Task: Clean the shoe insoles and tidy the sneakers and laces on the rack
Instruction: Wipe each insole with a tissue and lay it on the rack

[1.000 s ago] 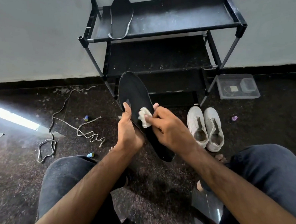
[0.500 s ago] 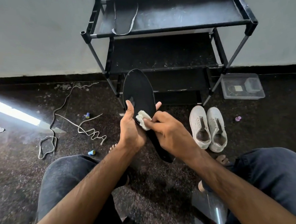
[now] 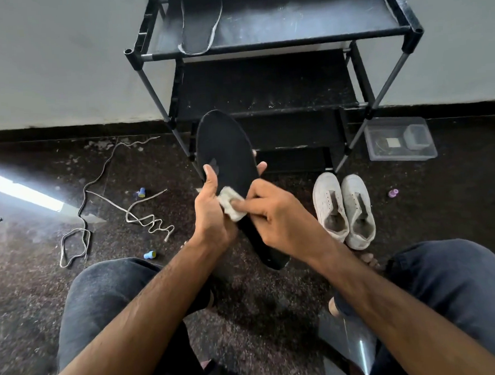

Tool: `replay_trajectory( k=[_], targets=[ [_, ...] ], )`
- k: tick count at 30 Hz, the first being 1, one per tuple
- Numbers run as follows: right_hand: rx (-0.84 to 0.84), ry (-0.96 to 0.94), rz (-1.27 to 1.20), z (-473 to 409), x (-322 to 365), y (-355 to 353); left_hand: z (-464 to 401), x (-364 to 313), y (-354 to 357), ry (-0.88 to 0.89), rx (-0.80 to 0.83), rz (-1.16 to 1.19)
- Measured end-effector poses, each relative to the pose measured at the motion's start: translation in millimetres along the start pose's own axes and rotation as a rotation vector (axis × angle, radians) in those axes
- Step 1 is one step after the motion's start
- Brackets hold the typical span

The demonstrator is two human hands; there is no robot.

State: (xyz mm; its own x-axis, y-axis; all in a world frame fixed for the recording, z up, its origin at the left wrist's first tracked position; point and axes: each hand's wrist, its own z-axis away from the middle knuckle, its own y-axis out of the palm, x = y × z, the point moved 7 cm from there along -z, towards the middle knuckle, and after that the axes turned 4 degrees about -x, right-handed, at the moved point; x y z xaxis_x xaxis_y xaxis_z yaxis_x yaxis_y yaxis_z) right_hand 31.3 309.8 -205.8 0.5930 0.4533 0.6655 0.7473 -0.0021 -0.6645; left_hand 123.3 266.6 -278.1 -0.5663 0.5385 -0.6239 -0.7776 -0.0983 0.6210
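Head view, single entry.

Item in work: black insole (image 3: 227,159), held up at centre frame, toe pointing to 12 o'clock, heel to 5 o'clock. The left hand (image 3: 210,215) is gripping its 9 o'clock edge, thumb lying on the top face and fingertips showing past the far edge. The right hand (image 3: 274,217) is pinching a small white cloth (image 3: 231,207) and pressing it onto the insole's middle. Neither grip is spread.

Risks, as judged:
- The insole is supported at one edge only; hard rubbing may be flexing or twisting it out of the left grip and onto the gritty floor (image 3: 29,287).
- The cloth is small and bunched; it may be slipping from the pinch or smearing dirt instead of lifting it.
- Loose laces (image 3: 144,219) are trailing at 9 o'clock, well apart from the hands; they could be snagging a foot when the person rises.

Containers and contents:
- Rack (image 3: 272,38), at 12 o'clock: the top shelf is carrying a second insole (image 3: 199,19) at its left end; the lower shelves are too dark to read.
- Clear plastic box (image 3: 400,140), on the floor at 2 o'clock beside the rack's leg: holding small items, not identifiable.
- White sneakers (image 3: 343,210), paired at 3 o'clock on the floor, touching each other: laceless, interiors appearing without insoles.
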Motion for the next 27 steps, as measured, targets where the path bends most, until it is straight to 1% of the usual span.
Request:
replay_trajectory(
  k=[2,3,4,5,6,7,8,9,11,14,17,19,20,22,24,26,27],
  targets=[
    [0.194,0.029,-0.113,3.6,-1.6,7.5,-2.1,-0.6,-6.1,0.023,-0.007,0.020],
    [0.243,0.077,-0.190,4.2,-3.9,4.6,-3.0,-0.8,-6.6,0.032,-0.008,0.037],
    [0.229,0.139,-0.269,4.0,-8.9,-2.5,-3.1,-1.8,-4.8,0.039,-0.007,0.048],
    [0.153,0.200,-0.335,2.5,-16.2,-13.9,-3.7,-2.3,-1.9,0.043,0.003,0.055],
    [0.041,0.261,-0.370,1.4,-26.9,-26.1,-3.6,-3.2,1.8,0.044,0.013,0.047],
    [-0.062,0.321,-0.370,1.7,-37.5,-35.7,-2.9,-4.3,5.4,0.048,0.016,0.030],
    [-0.128,0.382,-0.348,3.5,-48.0,-39.6,-0.4,-5.6,8.8,0.044,0.011,0.015],
    [-0.151,0.437,-0.327,5.7,-55.5,-38.6,1.2,-5.7,9.8,0.035,0.002,0.001],
    [-0.132,0.533,-0.359,9.9,-64.2,-27.4,1.0,-5.0,9.1,0.023,-0.006,-0.032],
    [-0.134,0.610,-0.432,12.5,-68.6,-13.6,-1.6,-5.8,4.1,0.026,-0.018,-0.052],
    [-0.212,0.692,-0.532,12.0,-75.6,-13.9,0.1,1.7,6.4,0.001,-0.005,-0.101],
    [-0.245,0.730,-0.566,13.9,-79.3,-14.1,2.1,8.9,7.4,-0.022,-0.026,-0.165],
    [-0.255,0.717,-0.529,13.4,-78.7,-16.0,2.6,12.0,8.1,-0.032,-0.038,-0.196],
    [-0.290,0.626,-0.346,10.7,-71.4,-25.4,3.1,14.1,8.8,-0.040,-0.046,-0.213],
    [-0.336,0.408,-0.090,5.2,-50.3,-37.5,3.7,14.8,12.4,-0.050,-0.036,-0.150],
    [-0.271,0.156,0.090,-0.1,-23.0,-32.0,3.4,15.5,13.9,-0.047,-0.023,-0.073],
    [-0.216,0.073,0.140,-0.7,-12.8,-23.5,3.6,16.1,13.9,-0.048,-0.016,-0.052]
  ],
)
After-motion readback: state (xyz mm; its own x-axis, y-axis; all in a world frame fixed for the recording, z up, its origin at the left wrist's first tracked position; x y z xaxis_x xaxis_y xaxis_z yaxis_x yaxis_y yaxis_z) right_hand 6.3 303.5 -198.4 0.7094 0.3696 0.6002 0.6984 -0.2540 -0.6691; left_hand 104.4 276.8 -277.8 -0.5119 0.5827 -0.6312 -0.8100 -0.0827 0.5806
